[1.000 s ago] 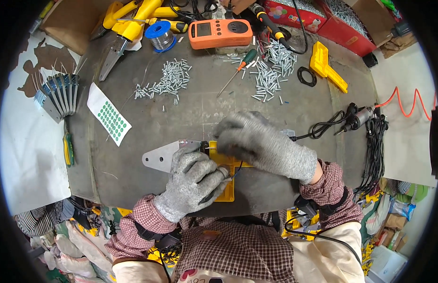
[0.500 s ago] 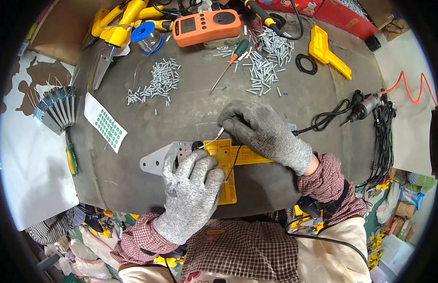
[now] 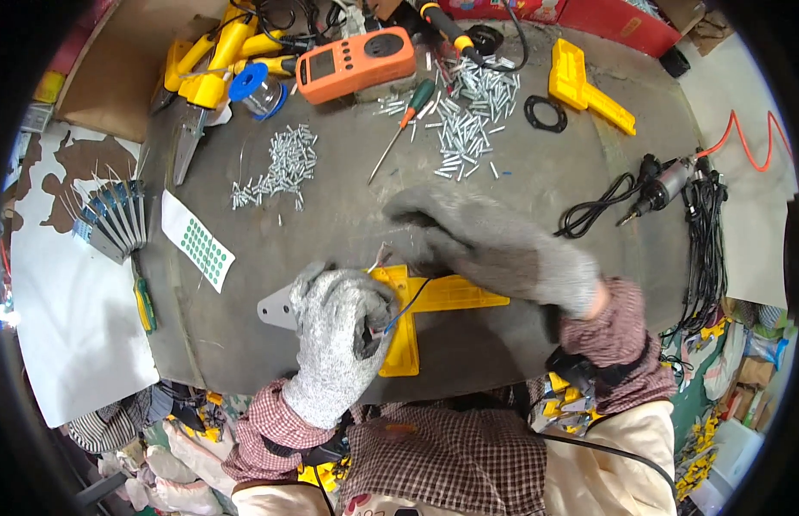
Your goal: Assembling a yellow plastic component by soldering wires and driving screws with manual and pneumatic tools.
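Note:
A yellow plastic handle half (image 3: 460, 293) lies in front of me, its wide end joined to a grey metal blade (image 3: 276, 309) with holes. My left hand (image 3: 338, 335), in a grey knit glove, rests over the blade and the handle's left side with fingers curled. The end of a thin dark blue wire (image 3: 409, 303) reaches its fingertips and appears pinched there. A short pale wire (image 3: 381, 257) sticks up at the handle's top edge. My gloved right hand (image 3: 494, 245) hovers above the handle's long arm, smeared by motion, so its fingers do not show clearly.
Beyond my hands lie two piles of screws (image 3: 288, 163), a screwdriver (image 3: 401, 131), an orange meter (image 3: 356, 65) and a solder spool (image 3: 258, 91). A green-dotted sticker sheet (image 3: 197, 241) is left. At right are another yellow handle half (image 3: 584, 86) and a power screwdriver (image 3: 664, 191).
My left hand has turned and curled its fingers near the blue wire's end. My right hand has left the pale wire and is moving. The view has shifted slightly.

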Demonstrator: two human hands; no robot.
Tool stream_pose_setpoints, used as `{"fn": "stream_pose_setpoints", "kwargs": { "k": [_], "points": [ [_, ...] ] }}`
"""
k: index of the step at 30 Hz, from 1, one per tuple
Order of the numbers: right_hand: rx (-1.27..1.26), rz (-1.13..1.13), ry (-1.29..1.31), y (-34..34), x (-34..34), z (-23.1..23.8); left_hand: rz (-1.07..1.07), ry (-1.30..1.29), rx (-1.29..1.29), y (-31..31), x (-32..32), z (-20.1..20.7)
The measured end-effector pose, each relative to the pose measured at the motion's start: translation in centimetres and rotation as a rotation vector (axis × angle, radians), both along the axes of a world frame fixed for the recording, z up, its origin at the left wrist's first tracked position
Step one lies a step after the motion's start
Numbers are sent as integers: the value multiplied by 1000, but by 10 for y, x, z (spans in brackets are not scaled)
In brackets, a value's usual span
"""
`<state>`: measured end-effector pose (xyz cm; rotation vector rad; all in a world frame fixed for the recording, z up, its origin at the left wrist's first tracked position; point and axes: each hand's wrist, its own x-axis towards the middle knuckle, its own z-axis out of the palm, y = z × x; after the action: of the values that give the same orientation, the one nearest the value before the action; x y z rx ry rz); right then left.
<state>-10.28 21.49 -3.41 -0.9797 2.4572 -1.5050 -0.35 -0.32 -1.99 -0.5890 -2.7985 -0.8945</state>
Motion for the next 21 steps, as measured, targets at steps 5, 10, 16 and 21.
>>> {"fn": "stream_pose_setpoints", "kwargs": {
  "k": [5,10,16,21],
  "points": [
    [610,19,326,0,-68,41,33,-8,-61,-7,8,3],
    [889,-40,731,-20,-128,-4,43,8,1,3,3,5],
    [841,-13,1007,-18,-118,11,107,57,51,4,-1,-1],
    [528,-49,806,-9,-64,78,131,12,11,3,1,-11]
  ]
}}
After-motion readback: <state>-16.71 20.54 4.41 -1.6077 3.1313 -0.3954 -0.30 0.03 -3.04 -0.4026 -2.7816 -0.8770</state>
